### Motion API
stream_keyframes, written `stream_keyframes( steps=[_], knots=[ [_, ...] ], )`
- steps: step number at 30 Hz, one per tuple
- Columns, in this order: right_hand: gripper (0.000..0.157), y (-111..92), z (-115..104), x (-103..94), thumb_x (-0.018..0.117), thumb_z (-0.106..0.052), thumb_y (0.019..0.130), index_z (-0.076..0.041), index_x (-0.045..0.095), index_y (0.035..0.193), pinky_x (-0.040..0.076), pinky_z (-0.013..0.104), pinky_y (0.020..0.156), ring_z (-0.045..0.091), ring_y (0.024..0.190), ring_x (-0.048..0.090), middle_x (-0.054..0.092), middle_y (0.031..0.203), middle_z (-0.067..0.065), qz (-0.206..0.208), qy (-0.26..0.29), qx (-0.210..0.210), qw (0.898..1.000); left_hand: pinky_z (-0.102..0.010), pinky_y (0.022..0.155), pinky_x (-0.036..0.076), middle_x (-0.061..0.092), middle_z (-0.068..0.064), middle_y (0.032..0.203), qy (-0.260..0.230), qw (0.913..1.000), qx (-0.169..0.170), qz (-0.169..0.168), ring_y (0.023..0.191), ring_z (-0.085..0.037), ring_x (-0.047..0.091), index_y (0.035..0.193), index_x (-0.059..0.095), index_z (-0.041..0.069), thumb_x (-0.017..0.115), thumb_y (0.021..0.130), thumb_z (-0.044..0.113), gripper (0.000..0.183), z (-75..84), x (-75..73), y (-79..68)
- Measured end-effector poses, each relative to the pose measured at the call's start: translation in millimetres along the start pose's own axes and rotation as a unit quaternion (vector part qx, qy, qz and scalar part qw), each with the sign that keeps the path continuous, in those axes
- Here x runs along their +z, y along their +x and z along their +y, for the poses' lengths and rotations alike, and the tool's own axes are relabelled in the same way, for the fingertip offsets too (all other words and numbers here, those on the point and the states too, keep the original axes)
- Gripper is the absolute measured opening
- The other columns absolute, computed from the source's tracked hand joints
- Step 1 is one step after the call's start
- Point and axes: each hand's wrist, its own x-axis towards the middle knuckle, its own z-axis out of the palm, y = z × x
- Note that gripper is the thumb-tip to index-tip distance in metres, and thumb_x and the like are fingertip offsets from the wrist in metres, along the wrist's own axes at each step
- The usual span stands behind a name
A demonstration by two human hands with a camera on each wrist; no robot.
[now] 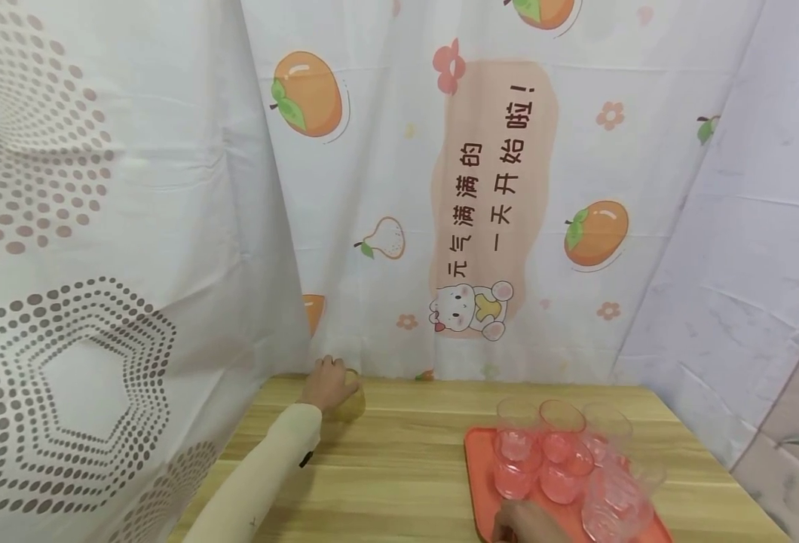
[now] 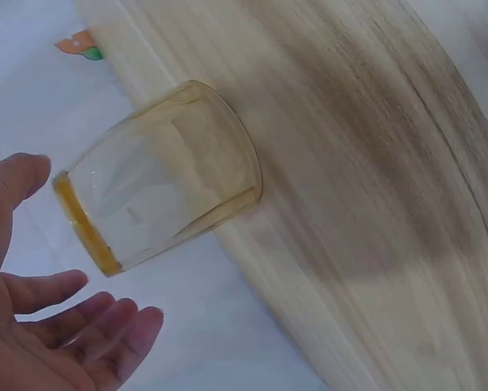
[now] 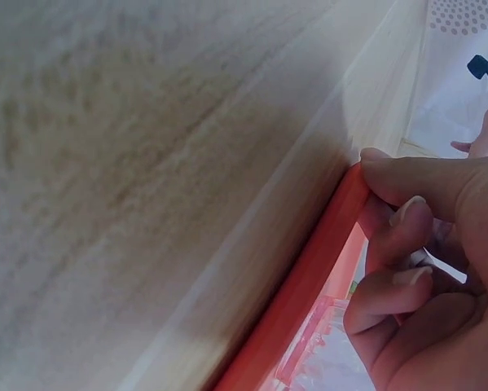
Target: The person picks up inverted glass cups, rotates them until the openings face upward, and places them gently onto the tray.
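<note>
At the far left of the table, my left hand (image 1: 328, 383) is beside a yellowish clear glass (image 1: 353, 407). The left wrist view shows this glass with its wider end on the table and its thick amber end toward the hand. Thumb and fingers are spread around that end, with a gap to the glass. My right hand (image 1: 528, 524), at the bottom of the head view, pinches the near left edge of a red tray (image 1: 477, 467) between thumb and fingers. Several clear glasses (image 1: 562, 479) stand crowded on the tray, and one nearer the right appears tilted.
A wooden table (image 1: 399, 467) lies between the glass and the tray. Behind it hangs a white curtain (image 1: 386, 166) printed with fruit and writing. Another dotted curtain (image 1: 189, 188) closes off the left side, and a pale one (image 1: 732, 286) hangs at the right.
</note>
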Motion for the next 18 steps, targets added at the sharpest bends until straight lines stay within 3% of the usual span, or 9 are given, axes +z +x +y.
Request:
stream_keyframes(
  steps=[8,10,15,18],
  knots=[
    [0.013,0.4,-1.4,-1.9,0.082,-0.025,0.084,-0.022,0.072,0.075,0.043,0.024,0.056,0.000,0.060,0.049,0.054,0.068,-0.017,-0.023,0.053,0.061,0.996,-0.053,0.083,0.053,0.058,-0.024,0.102,-0.032,0.9989,-0.015,-0.031,0.097,-0.041,0.055,0.103,0.063,-0.009,0.074,0.091,0.032,0.044,0.4,-4.9,9.2],
    [0.014,0.6,0.0,-2.5,0.082,-0.027,0.085,-0.022,0.072,0.075,0.043,0.024,0.056,0.000,0.059,0.049,0.054,0.067,-0.017,-0.020,0.055,0.054,0.997,-0.053,0.084,0.052,0.058,-0.024,0.103,-0.043,0.9984,-0.015,-0.034,0.098,-0.041,0.055,0.102,0.063,-0.009,0.073,0.091,0.030,0.042,2.0,-5.8,11.5],
    [0.013,1.1,5.9,0.6,0.080,-0.024,0.082,-0.022,0.071,0.073,0.042,0.022,0.051,-0.006,0.059,0.047,0.051,0.067,-0.023,0.006,0.016,-0.023,1.000,-0.055,0.085,0.051,0.061,-0.024,0.102,-0.061,0.9970,-0.023,-0.041,0.098,-0.044,0.057,0.100,0.065,-0.008,0.073,0.092,0.026,0.036,1.3,-0.9,11.4],
    [0.012,1.2,7.0,2.9,0.080,-0.022,0.078,-0.024,0.070,0.072,0.042,0.020,0.051,-0.007,0.059,0.046,0.050,0.066,-0.025,0.011,0.003,-0.031,0.999,-0.053,0.081,0.051,0.059,-0.022,0.098,-0.062,0.9966,-0.031,-0.043,0.094,-0.042,0.056,0.099,0.065,-0.007,0.073,0.091,0.024,0.033,0.7,3.4,11.1]
  ],
)
